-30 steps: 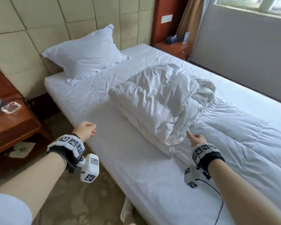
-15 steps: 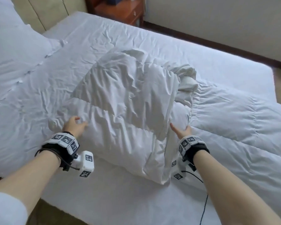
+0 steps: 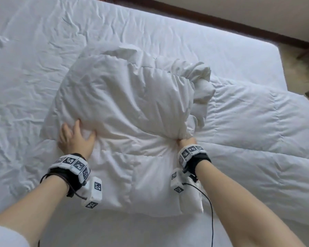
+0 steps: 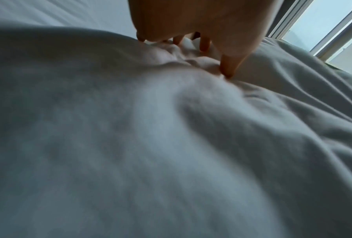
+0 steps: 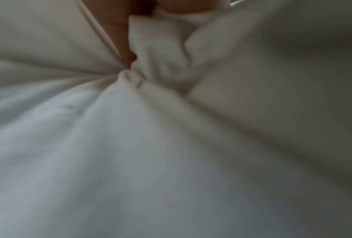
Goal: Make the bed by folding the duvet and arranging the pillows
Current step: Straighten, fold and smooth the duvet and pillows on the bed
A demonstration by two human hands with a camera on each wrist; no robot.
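A white duvet (image 3: 132, 97) lies bunched in a thick folded heap in the middle of the bed, and its flat quilted part (image 3: 257, 125) spreads to the right. My left hand (image 3: 75, 138) lies spread on the heap's left side, fingertips (image 4: 230, 67) pressing into the fabric at the fold. My right hand (image 3: 186, 141) grips a gathered bunch of the duvet (image 5: 156, 64) at the heap's right side, with creases radiating from the grip. No pillow is clearly in view.
The wrinkled white sheet (image 3: 43, 50) covers the mattress to the left and beyond the heap. The bed's far corner (image 3: 275, 50) meets patterned floor (image 3: 301, 72) and a dark skirting board (image 3: 221, 27). A window (image 4: 323, 32) shows in the left wrist view.
I have leaned in over the bed, and the pillow and nightstand have left the view. Both hands reached the duvet heap; the left now presses on it, the right has taken hold of fabric.
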